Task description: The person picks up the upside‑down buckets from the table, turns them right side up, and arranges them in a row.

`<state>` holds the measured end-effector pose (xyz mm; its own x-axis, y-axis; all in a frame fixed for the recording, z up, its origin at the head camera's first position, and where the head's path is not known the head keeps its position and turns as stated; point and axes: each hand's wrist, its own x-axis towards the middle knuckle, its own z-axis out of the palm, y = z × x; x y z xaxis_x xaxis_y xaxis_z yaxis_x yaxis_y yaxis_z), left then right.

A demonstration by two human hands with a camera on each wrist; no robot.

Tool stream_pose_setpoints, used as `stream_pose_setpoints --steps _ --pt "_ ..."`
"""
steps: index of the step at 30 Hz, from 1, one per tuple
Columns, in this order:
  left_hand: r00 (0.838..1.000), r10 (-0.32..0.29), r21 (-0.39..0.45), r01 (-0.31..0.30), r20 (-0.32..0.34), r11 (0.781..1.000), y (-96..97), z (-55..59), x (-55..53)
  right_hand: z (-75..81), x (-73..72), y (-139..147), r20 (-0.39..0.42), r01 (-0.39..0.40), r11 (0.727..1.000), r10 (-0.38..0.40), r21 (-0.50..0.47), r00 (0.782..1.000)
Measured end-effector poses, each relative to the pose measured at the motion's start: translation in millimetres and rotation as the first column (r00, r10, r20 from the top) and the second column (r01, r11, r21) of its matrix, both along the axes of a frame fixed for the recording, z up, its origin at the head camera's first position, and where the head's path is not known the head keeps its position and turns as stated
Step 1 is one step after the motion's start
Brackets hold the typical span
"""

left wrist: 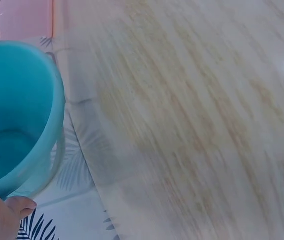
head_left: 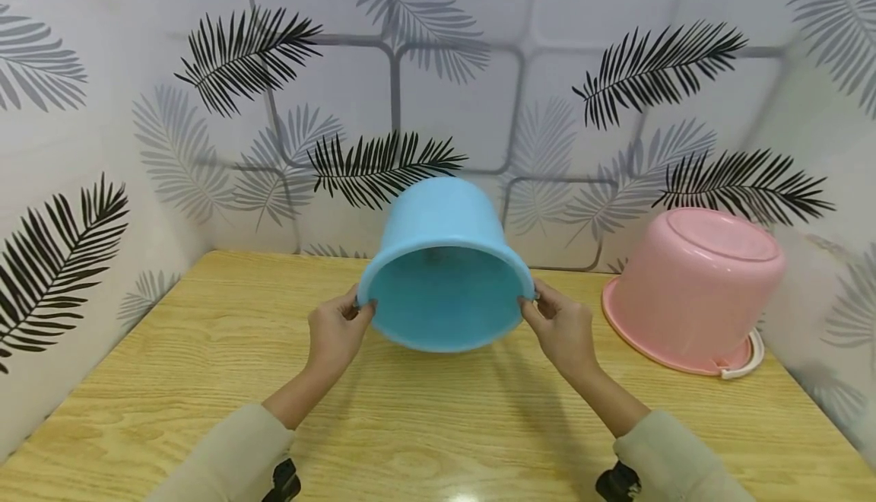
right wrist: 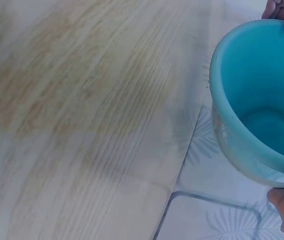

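Observation:
A light blue bucket [head_left: 443, 213] is held tilted over the table, its open mouth facing me and its bottom toward the back wall. My left hand [head_left: 337, 328] pinches the rim at the bucket's left side, thumb on the inside edge. At the opposite side my right hand [head_left: 564, 331] grips the rim the same way. In the left wrist view the bucket [left wrist: 19, 105] shows its hollow inside and a pale handle along its outer wall. The right wrist view also looks into the bucket [right wrist: 266, 85], with nothing seen inside.
A pink bucket [head_left: 705, 289] stands upside down at the table's right, its white handle [head_left: 749, 357] hanging at the rim. The wood-grain table [head_left: 226, 335] meets a leaf-patterned wall [head_left: 452, 106] at the back and sides.

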<state>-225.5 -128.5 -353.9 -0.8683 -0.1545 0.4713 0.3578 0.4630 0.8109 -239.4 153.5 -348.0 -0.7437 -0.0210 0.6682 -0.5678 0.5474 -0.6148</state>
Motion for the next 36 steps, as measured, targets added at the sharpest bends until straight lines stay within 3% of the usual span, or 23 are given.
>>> stream_pose_setpoints --steps 11,18,25,36 --pt "1.0 -0.003 0.045 0.002 0.015 0.999 -1.7 8.3 -1.6 10.0 2.9 -1.8 0.01 0.004 0.999 -0.004 -0.045 1.0" --pt "0.999 -0.022 0.065 0.021 0.028 0.998 -2.3 11.6 -2.2 16.2 0.8 -3.0 0.035 0.054 0.995 -0.051 -0.083 0.998" --pt "0.999 -0.029 0.07 0.031 -0.038 0.997 -3.1 19.1 -3.5 24.3 3.5 -2.7 0.106 0.073 0.992 -0.061 -0.107 0.993" --pt "0.997 -0.061 0.093 0.065 -0.039 0.994 -5.1 29.3 -5.4 36.5 6.3 -2.8 0.124 0.083 0.988 -0.068 -0.127 0.99"
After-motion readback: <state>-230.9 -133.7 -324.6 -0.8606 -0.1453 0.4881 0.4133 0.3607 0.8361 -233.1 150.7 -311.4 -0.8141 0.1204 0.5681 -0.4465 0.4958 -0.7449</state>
